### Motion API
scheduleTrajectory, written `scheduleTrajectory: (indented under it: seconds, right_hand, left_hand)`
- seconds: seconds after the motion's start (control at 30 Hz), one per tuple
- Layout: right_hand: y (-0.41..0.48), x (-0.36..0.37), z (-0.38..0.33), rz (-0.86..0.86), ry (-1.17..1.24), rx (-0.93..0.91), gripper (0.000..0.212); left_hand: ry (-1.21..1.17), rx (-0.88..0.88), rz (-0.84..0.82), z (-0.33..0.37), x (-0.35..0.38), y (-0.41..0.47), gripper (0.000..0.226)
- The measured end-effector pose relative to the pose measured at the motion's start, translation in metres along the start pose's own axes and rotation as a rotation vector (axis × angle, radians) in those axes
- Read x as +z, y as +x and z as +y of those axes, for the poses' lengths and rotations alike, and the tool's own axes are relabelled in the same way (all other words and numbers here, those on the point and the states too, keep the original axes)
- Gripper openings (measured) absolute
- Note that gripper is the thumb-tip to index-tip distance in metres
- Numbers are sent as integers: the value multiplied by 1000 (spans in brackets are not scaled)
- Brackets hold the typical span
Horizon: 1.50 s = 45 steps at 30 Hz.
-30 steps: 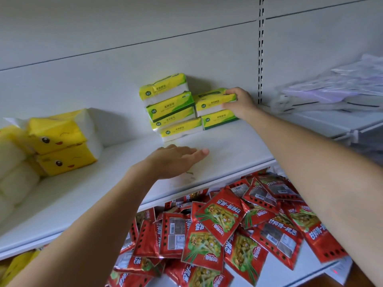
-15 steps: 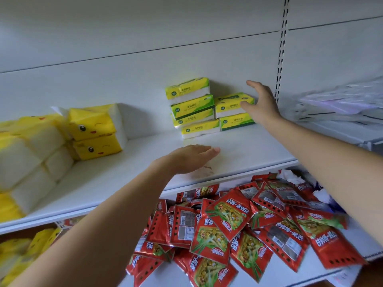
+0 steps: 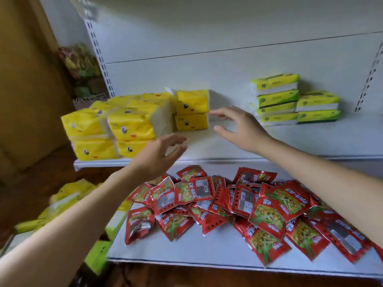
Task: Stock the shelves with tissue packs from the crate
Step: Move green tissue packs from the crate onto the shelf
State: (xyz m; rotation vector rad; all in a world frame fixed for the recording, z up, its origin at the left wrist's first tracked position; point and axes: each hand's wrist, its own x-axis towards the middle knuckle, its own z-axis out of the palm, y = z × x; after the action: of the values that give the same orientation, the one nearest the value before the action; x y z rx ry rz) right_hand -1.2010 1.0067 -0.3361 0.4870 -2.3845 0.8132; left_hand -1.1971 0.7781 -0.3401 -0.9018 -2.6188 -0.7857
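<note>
Right hand [image 3: 240,129]: spread, empty, nearer
Left hand [image 3: 157,156]: spread, empty
Yellow tissue packs [image 3: 191,109]: stacked just left of Right hand

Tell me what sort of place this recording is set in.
Most likely a small shop: white slotted retail shelving, identical tissue packs stacked on it, and a heap of red snack packets on the shelf below.
</note>
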Motion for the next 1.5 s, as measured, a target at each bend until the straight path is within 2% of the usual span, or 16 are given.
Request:
scheduleTrajectory:
  seconds: [0.13,0.4,0.63,0.73,0.87,1.03,1.17,1.33,1.5]
  right_hand:
    - [-33,78,-78,-154,71,-91,35]
    - [-95,264,-207,-524,292,-98,34]
    - [-120,382,-307,-798,420,-123,35]
    - [-137,426,-329,-877,402,-108,40]
    - [-142,476,-331,-1009,219,-96,50]
    - [-124,516,-320,-999,-35,-10,53]
    - [-115,539,-310,-990,-148,129,59]
    - [-124,557,-299,-985,-90,322,63]
    - [-125,568,-292,-954,-63,350,64]
  left_hand:
    - [-133,-113,-5,-58,-27,-89,34]
    - [-48,-529,-43,-189,-73,-271,26]
    - [0,-832,142,-263,-121,-392,26]
    - [8,-903,110,-285,-119,-426,27]
    - [11,-962,41,-307,-109,-448,30]
    - [-36,-1017,-14,-344,-89,-445,34]
    - [-74,-1033,-166,-377,-66,-436,45]
    - [-152,-1088,-250,-413,-43,-419,50]
    - [-310,-1101,-201,-426,-21,-410,58]
